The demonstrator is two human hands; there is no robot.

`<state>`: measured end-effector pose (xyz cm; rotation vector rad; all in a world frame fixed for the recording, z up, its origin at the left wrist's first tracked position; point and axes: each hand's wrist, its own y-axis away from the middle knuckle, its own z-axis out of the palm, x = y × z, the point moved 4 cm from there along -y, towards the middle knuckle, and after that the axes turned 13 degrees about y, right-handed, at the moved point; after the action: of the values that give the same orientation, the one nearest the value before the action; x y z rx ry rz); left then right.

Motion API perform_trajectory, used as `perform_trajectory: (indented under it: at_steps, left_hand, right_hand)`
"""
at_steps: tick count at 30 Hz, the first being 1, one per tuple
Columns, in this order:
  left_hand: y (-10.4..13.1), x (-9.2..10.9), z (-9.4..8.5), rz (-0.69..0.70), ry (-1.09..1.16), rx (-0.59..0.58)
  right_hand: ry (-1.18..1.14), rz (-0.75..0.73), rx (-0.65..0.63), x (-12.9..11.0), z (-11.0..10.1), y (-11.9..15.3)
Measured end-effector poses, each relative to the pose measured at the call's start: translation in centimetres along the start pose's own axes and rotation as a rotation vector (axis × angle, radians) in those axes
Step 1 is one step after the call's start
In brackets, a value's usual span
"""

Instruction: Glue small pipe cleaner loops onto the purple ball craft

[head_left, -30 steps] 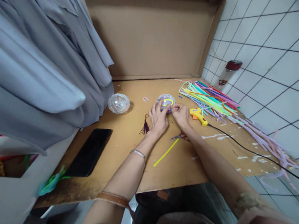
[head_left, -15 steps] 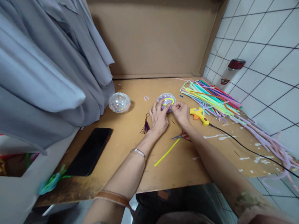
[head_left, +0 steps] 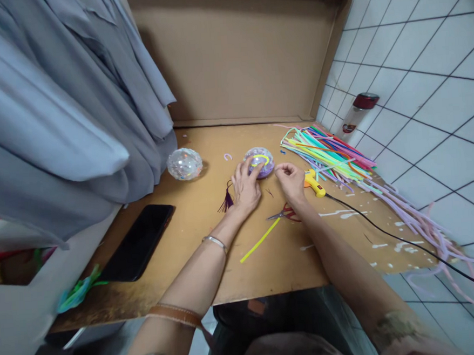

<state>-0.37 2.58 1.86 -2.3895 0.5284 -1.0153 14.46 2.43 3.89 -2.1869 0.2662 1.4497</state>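
A clear ball with purple trim (head_left: 269, 168) sits on the table, with a curved yellow strip (head_left: 265, 157) on its upper face. My left hand (head_left: 246, 187) grips the ball from its near left side, fingers and thumb on its surface. Just right of the ball, apart from it, my right hand (head_left: 291, 183) is closed in a pinch; whatever it may hold is too small to make out. A dark purple tassel (head_left: 226, 201) lies left of my left hand. Red-handled scissors (head_left: 280, 214) lie partly under my right wrist, by a yellow straw-like strip (head_left: 260, 242).
A second clear ball (head_left: 184, 164) stands at the left, a phone (head_left: 138, 244) in front of it. The yellow glue gun (head_left: 315, 183) with its cord and a heap of coloured strips (head_left: 328, 155) lie right. A cardboard wall (head_left: 236, 53) closes the back.
My right hand has moved off the ball, to the right, still pinched. My left hand stays on the ball. The whole view has shifted slightly.
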Motion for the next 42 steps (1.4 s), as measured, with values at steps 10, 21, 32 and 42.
perform_trajectory:
  at_steps: [10,21,32,42]
  left_hand:
    - [0.3,0.5,-1.4,0.220,0.209,0.226]
    - [0.6,0.6,-1.0,0.169,0.420,0.197]
    - [1.1,0.6,-0.7,-0.160,0.782,0.195]
    - [1.1,0.2,-0.9,-0.120,0.670,0.263]
  right_hand:
    - [-0.223,-0.004,-0.170,0.0,0.5,0.1]
    - [-0.239,-0.049,-0.277,-0.4,0.9,0.6]
    - [-0.195,-0.081,-0.283,-0.4,1.0,0.6]
    - [0.398,-0.330,-0.031,0.7,-1.0,-0.6]
